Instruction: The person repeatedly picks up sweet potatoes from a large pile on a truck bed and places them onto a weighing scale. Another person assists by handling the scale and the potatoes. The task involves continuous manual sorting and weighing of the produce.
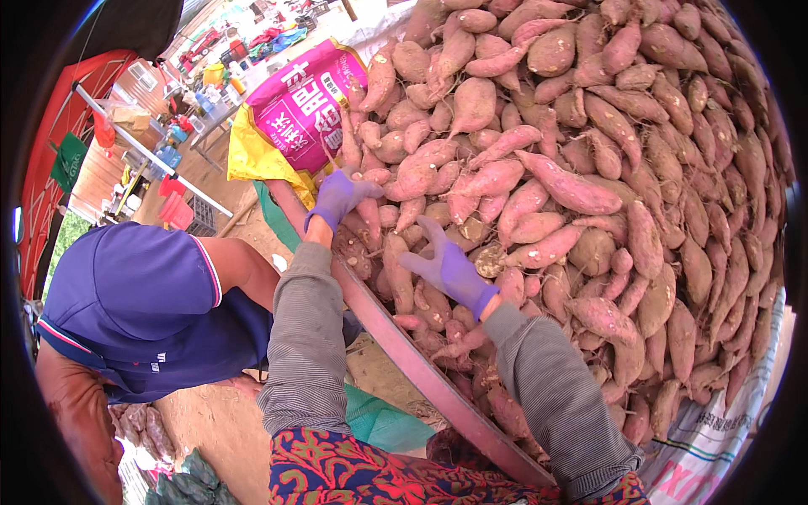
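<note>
A large heap of sweet potatoes (568, 189), dusty and reddish with thin roots, lies before me. My left hand (341, 194), in a purple glove, is at the heap's near left edge. Its thumb reaches over a sweet potato (369, 222); whether the fingers grip anything is hidden. Over the near part of the heap is my right hand (449, 268), gloved alike, thumb and fingers spread with nothing between them. Beneath its fingertips lies an upright-pointing sweet potato (398, 268).
A reddish metal rail (404, 360) borders the heap on my side. A pink and yellow printed sack (306, 107) hangs over the edge at left. Close on the left bends a person in a blue shirt (170, 315). Filled net bags (189, 483) lie on the ground.
</note>
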`<state>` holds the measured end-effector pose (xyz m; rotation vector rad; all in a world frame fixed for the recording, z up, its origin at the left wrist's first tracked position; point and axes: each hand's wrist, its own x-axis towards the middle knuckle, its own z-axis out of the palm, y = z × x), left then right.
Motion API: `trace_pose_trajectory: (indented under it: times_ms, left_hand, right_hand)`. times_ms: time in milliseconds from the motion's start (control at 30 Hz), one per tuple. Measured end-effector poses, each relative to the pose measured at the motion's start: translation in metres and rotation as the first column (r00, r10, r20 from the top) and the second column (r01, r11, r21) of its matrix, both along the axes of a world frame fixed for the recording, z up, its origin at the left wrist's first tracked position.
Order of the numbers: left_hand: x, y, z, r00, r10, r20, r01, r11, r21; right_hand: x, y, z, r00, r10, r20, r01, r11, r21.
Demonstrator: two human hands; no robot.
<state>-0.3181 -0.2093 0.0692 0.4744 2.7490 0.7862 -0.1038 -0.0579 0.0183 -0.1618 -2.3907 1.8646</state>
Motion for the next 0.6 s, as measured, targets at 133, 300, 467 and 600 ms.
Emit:
trace_pose_trajectory:
  times_ms: [133, 300, 467, 600]
  left_hand:
    - [-0.008, 0.000, -0.015, 0.947, -0.304, 0.107, 0.289, 0.947, 0.138]
    - [0.018, 0.019, 0.008, 0.932, -0.308, 0.193, 0.288, 0.950, 0.123]
    - [0.040, 0.016, 0.005, 0.856, -0.517, 0.032, 0.485, 0.822, 0.299]
    - [0.029, 0.025, -0.002, 0.844, -0.430, 0.320, 0.257, 0.848, 0.463]
  right_hand:
    - [-0.002, 0.004, -0.015, 0.992, 0.020, 0.122, 0.045, 0.862, -0.504]
    - [-0.018, 0.018, -0.001, 0.980, 0.070, 0.188, 0.096, 0.661, -0.744]
    - [-0.048, 0.021, -0.017, 0.981, 0.039, 0.188, 0.088, 0.778, -0.623]
    - [-0.053, 0.026, -0.010, 0.968, 0.093, 0.231, 0.076, 0.772, -0.632]
